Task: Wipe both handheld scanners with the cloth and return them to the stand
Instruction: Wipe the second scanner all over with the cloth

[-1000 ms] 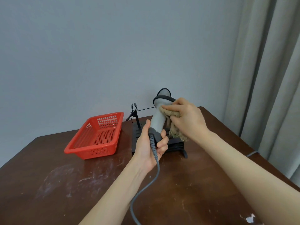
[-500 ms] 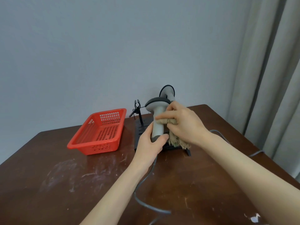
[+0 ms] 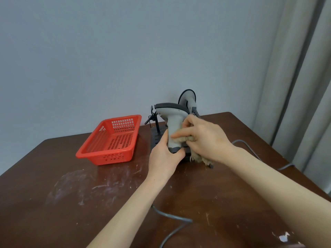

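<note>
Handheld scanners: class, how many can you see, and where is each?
2. The held scanner is gripped by the left hand while the right hand presses the cloth against it; the second scanner stands behind it, partly hidden.

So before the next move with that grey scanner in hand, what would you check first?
1. Left hand grips the grey plastic handheld scanner at its handle base: ok.
2. Right hand holds the frayed beige cloth against the handle: ok.
3. Held scanner wiped all over: cannot tell.
4. Second grey scanner upright at the black stand: ok.
5. Free place on the stand for the return: cannot tell, hands hide it.
6. Grey cable lies slack on the brown wooden table: ok.
</note>
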{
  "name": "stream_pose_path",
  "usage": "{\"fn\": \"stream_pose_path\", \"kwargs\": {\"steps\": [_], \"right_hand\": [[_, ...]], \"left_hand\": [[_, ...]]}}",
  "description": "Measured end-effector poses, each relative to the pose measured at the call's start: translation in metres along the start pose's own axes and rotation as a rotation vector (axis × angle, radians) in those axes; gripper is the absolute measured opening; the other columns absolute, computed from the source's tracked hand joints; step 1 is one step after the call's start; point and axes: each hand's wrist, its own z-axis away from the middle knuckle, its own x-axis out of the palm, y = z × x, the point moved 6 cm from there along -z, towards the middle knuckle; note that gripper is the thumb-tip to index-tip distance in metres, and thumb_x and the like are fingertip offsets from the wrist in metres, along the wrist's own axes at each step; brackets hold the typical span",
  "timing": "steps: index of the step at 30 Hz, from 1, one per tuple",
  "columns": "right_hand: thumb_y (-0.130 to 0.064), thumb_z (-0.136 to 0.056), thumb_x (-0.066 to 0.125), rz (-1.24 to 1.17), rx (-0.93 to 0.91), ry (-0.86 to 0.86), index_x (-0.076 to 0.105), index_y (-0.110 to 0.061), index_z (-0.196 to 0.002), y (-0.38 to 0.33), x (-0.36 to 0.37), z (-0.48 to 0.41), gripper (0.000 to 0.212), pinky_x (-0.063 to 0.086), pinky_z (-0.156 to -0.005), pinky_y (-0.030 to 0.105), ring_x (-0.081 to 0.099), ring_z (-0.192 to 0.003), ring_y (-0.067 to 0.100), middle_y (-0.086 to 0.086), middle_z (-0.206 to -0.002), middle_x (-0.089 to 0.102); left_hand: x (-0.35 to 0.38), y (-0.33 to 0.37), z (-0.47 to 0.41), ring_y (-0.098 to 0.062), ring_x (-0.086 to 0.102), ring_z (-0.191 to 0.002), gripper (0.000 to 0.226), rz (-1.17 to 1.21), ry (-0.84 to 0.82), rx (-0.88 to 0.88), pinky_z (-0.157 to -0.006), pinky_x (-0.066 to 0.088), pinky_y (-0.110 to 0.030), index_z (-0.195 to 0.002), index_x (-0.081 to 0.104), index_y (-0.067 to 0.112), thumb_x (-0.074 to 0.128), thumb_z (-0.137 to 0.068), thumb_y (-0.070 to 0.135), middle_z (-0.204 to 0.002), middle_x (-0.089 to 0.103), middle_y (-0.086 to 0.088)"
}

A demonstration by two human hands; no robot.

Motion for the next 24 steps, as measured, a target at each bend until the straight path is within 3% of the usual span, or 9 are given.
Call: {"fn": "stream_pose_path", "kwargs": {"steps": [5, 7, 9, 11, 13, 15, 19, 21, 24], "right_hand": [[-0.019, -0.093, 0.050, 0.113, 0.141, 0.132, 0.060, -0.039, -0.121, 0.009, -0.009, -0.011, 0.036, 0.045, -0.067, 0.034, 0.052, -0.095, 0.021, 0.000, -0.110, 0.049], [-0.015, -0.089, 0.048, 0.028, 0.035, 0.021, 0.059, -0.044, -0.120, -0.003, -0.002, -0.002, 0.044, 0.040, -0.068, 0.029, 0.051, -0.092, 0.017, -0.004, -0.108, 0.048], [-0.017, -0.087, 0.048, -0.037, -0.027, -0.216, 0.058, -0.052, -0.116, -0.010, 0.004, 0.007, 0.046, 0.036, -0.066, 0.021, 0.051, -0.090, 0.009, -0.011, -0.104, 0.050], [-0.022, -0.085, 0.045, 0.135, 0.025, -0.345, 0.059, -0.052, -0.114, 0.002, 0.002, 0.006, 0.044, 0.041, -0.071, 0.025, 0.056, -0.096, 0.013, -0.011, -0.106, 0.058], [-0.025, -0.082, 0.046, 0.267, 0.142, -0.247, 0.056, -0.041, -0.118, 0.018, -0.011, 0.000, 0.041, 0.046, -0.075, 0.033, 0.060, -0.100, 0.026, -0.002, -0.111, 0.064], [-0.022, -0.081, 0.051, 0.150, 0.200, 0.030, 0.053, -0.030, -0.114, 0.022, -0.027, -0.002, 0.034, 0.047, -0.070, 0.034, 0.062, -0.092, 0.029, 0.000, -0.103, 0.066], [-0.013, -0.077, 0.062, 0.075, 0.068, 0.397, 0.067, -0.022, -0.099, -0.002, -0.039, -0.007, 0.024, 0.043, -0.056, 0.031, 0.061, -0.075, 0.029, 0.000, -0.095, 0.063], [-0.014, -0.079, 0.064, 0.074, 0.055, 0.418, 0.072, -0.022, -0.096, -0.004, -0.033, -0.009, 0.021, 0.044, -0.054, 0.031, 0.062, -0.074, 0.030, 0.002, -0.094, 0.062], [-0.014, -0.083, 0.058, 0.001, 0.007, 0.227, 0.073, -0.025, -0.101, -0.008, -0.014, -0.007, 0.026, 0.044, -0.064, 0.031, 0.060, -0.086, 0.028, 0.002, -0.100, 0.060]], "left_hand": [[0.002, 0.010, 0.003, -0.016, 0.061, -0.084, 0.064, -0.036, 0.011, 0.032, -0.075, 0.053, -0.042, -0.136, 0.043, 0.037, 0.067, -0.078, 0.027, -0.093, 0.066, 0.008], [-0.004, 0.007, -0.001, -0.017, 0.063, -0.085, 0.066, -0.029, 0.039, 0.025, -0.075, 0.053, -0.043, -0.134, 0.045, 0.039, 0.066, -0.072, 0.033, -0.093, 0.068, 0.007], [-0.010, 0.002, -0.005, -0.017, 0.063, -0.088, 0.071, -0.035, 0.058, 0.013, -0.075, 0.053, -0.040, -0.134, 0.044, 0.039, 0.067, -0.068, 0.042, -0.095, 0.068, 0.006], [-0.014, -0.003, -0.005, -0.016, 0.061, -0.090, 0.072, -0.054, 0.076, 0.007, -0.076, 0.053, -0.038, -0.138, 0.041, 0.036, 0.071, -0.073, 0.036, -0.099, 0.067, 0.005], [-0.015, -0.004, -0.004, -0.017, 0.060, -0.091, 0.072, -0.070, 0.091, 0.005, -0.078, 0.053, -0.039, -0.141, 0.038, 0.033, 0.069, -0.076, 0.027, -0.101, 0.065, 0.005], [-0.016, -0.003, -0.004, -0.017, 0.060, -0.091, 0.072, -0.090, 0.098, 0.028, -0.078, 0.053, -0.041, -0.142, 0.037, 0.034, 0.068, -0.077, 0.025, -0.102, 0.064, 0.007], [-0.011, 0.009, -0.001, -0.020, 0.062, -0.088, 0.070, -0.152, 0.097, 0.112, -0.073, 0.053, -0.042, -0.138, 0.037, 0.037, 0.068, -0.077, 0.026, -0.100, 0.064, 0.006], [-0.007, 0.013, 0.001, -0.020, 0.062, -0.086, 0.069, -0.200, 0.089, 0.132, -0.071, 0.053, -0.041, -0.137, 0.037, 0.039, 0.068, -0.076, 0.026, -0.098, 0.064, 0.007], [-0.007, 0.012, 0.000, -0.021, 0.064, -0.091, 0.066, -0.223, 0.107, 0.112, -0.072, 0.052, -0.040, -0.135, 0.041, 0.037, 0.067, -0.075, 0.032, -0.098, 0.067, 0.006]]}}
